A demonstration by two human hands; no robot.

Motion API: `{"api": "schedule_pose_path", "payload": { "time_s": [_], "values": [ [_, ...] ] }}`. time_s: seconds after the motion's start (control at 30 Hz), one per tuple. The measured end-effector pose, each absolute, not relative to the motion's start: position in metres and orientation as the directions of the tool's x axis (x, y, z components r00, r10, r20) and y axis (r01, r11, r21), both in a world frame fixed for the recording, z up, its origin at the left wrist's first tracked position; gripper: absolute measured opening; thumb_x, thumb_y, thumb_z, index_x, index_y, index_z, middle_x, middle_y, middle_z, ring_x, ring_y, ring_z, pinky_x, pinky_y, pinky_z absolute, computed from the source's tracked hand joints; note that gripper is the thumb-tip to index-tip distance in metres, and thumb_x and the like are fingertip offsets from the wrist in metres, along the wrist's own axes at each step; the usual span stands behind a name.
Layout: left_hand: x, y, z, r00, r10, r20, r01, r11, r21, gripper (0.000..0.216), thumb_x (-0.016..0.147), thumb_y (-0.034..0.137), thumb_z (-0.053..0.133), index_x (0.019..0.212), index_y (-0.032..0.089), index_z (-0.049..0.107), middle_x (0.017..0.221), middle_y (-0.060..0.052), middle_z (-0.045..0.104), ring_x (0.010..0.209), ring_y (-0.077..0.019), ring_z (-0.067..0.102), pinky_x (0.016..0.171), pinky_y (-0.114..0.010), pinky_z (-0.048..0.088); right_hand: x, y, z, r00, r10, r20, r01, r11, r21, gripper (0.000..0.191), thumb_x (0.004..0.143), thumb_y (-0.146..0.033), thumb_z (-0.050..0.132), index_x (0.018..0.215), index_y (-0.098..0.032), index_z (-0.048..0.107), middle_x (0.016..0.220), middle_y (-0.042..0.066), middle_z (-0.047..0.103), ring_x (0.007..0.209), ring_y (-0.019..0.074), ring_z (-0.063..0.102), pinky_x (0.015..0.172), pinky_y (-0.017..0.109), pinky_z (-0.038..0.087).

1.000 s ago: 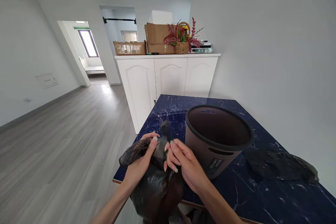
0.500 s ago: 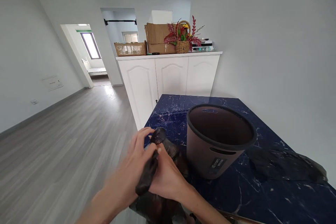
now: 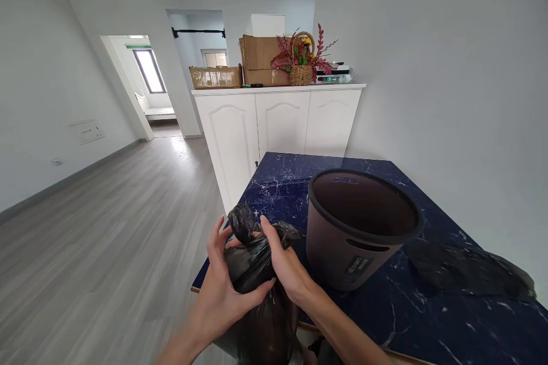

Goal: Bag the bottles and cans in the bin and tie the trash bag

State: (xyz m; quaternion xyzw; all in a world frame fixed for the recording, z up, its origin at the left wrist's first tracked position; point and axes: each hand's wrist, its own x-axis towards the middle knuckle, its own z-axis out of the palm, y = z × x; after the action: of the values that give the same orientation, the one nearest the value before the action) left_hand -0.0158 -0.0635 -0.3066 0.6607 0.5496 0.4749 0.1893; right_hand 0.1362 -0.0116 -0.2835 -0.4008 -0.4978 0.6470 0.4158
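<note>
A filled black garbage bag hangs at the table's near left edge, its gathered top twisted into a bunch. My left hand curls around the left side of that bunch, with the thumb laid across the front of the bag. From the right, my right hand grips the bag just below the bunch, its fingers partly hidden behind the plastic. Close by on the right stands an upright brown trash can with a dark rim; its visible inner wall is bare.
The dark blue marbled table carries a flat black plastic bag at the right. Beyond it, a white cabinet holds cardboard boxes and a wicker flower basket. Grey wooden floor stretches along the left.
The bag's top strip, held pinched and stretched between both hands before, is now a bunched knot-like lump. My hands have spread apart around it, and the left thumb has swung right.
</note>
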Motion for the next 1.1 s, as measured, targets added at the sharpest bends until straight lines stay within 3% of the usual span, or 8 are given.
{"api": "schedule_pose_path", "payload": {
  "time_s": [0.13,0.23,0.3,0.4,0.67,0.83,0.97,1.1],
  "values": [
    [-0.009,-0.06,-0.3,-0.028,0.939,0.343,0.483,-0.288,0.827,0.11,0.077,0.021,0.077,0.161,0.031,0.007,0.131,-0.01,0.062,0.113,-0.0291,0.07,0.101,-0.049,0.055,0.142,-0.012,-0.277,-0.403,0.915,-0.017,-0.108,-0.066,-0.992,0.066,0.096,-0.081,0.049,0.101,-0.024,0.081,0.099,0.007,0.078,0.103,0.0278,0.071,0.106,0.043,0.049],
    [-0.008,-0.056,-0.294,-0.033,0.944,0.327,0.49,-0.27,0.829,0.085,0.071,0.015,0.072,0.147,0.026,0.035,0.123,-0.009,0.065,0.107,-0.0293,0.068,0.094,-0.045,0.054,0.147,-0.01,-0.278,-0.404,0.911,0.081,-0.116,0.037,-0.993,0.06,0.097,-0.077,0.052,0.1,-0.024,0.08,0.089,0.004,0.076,0.094,0.0253,0.07,0.097,0.039,0.051],
    [-0.01,-0.054,-0.291,-0.009,0.95,0.313,0.568,-0.253,0.783,0.05,0.073,0.016,0.067,0.121,0.025,0.056,0.105,-0.005,0.067,0.099,-0.0289,0.065,0.09,-0.043,0.051,0.151,-0.007,-0.281,-0.395,0.914,0.087,-0.099,0.052,-0.994,0.059,0.098,-0.075,0.052,0.093,-0.023,0.08,0.08,0.002,0.072,0.083,0.0223,0.067,0.087,0.035,0.053],
    [-0.011,-0.051,-0.286,0.094,0.952,0.291,0.673,-0.276,0.686,0.009,0.077,0.016,0.057,0.082,0.024,0.057,0.081,-0.001,0.061,0.085,-0.026,0.058,0.087,-0.042,0.045,0.16,-0.003,-0.282,-0.451,0.891,0.045,-0.098,0.001,-0.995,0.062,0.097,-0.077,0.051,0.083,-0.023,0.078,0.072,0.001,0.067,0.069,0.0182,0.06,0.072,0.031,0.052],
    [-0.018,-0.039,-0.269,0.312,0.938,0.152,0.477,-0.293,0.828,0.023,0.086,0.022,0.055,0.064,0.021,0.061,0.096,-0.004,0.065,0.095,-0.0228,0.061,0.089,-0.034,0.048,0.199,0.01,-0.26,-0.808,0.587,0.051,0.076,0.189,-0.979,0.038,0.103,-0.047,0.061,0.073,-0.024,0.066,0.071,-0.003,0.06,0.066,0.015,0.052,0.069,0.029,0.046],
    [-0.022,-0.036,-0.265,0.278,0.953,0.123,0.461,-0.245,0.853,0.028,0.093,0.027,0.055,0.066,0.02,0.057,0.1,-0.005,0.062,0.096,-0.0213,0.062,0.089,-0.032,0.047,0.204,0.003,-0.271,-0.606,0.719,0.34,0.186,0.544,-0.819,0.008,0.097,-0.02,0.066,0.094,-0.026,0.071,0.098,0.0,0.076,0.093,0.021,0.069,0.082,0.031,0.048],
    [-0.019,-0.04,-0.263,0.258,0.949,0.18,0.549,-0.298,0.781,0.031,0.096,0.028,0.053,0.068,0.021,0.063,0.102,-0.006,0.065,0.1,-0.0241,0.062,0.092,-0.035,0.048,0.196,-0.001,-0.3,-0.426,0.741,0.52,0.369,0.667,-0.647,0.024,0.089,-0.008,0.063,0.105,-0.025,0.06,0.093,0.0,0.073,0.082,0.0204,0.07,0.072,0.03,0.047],
    [-0.018,-0.046,-0.258,0.304,0.93,0.207,0.641,-0.361,0.677,0.02,0.093,0.027,0.059,0.078,0.025,0.073,0.105,-0.007,0.07,0.109,-0.0278,0.062,0.099,-0.039,0.048,0.185,0.001,-0.318,-0.255,0.614,0.747,0.352,0.778,-0.52,0.017,0.094,-0.012,0.057,0.105,-0.024,0.052,0.092,0.002,0.069,0.074,0.0176,0.069,0.062,0.027,0.046]
  ]
}}
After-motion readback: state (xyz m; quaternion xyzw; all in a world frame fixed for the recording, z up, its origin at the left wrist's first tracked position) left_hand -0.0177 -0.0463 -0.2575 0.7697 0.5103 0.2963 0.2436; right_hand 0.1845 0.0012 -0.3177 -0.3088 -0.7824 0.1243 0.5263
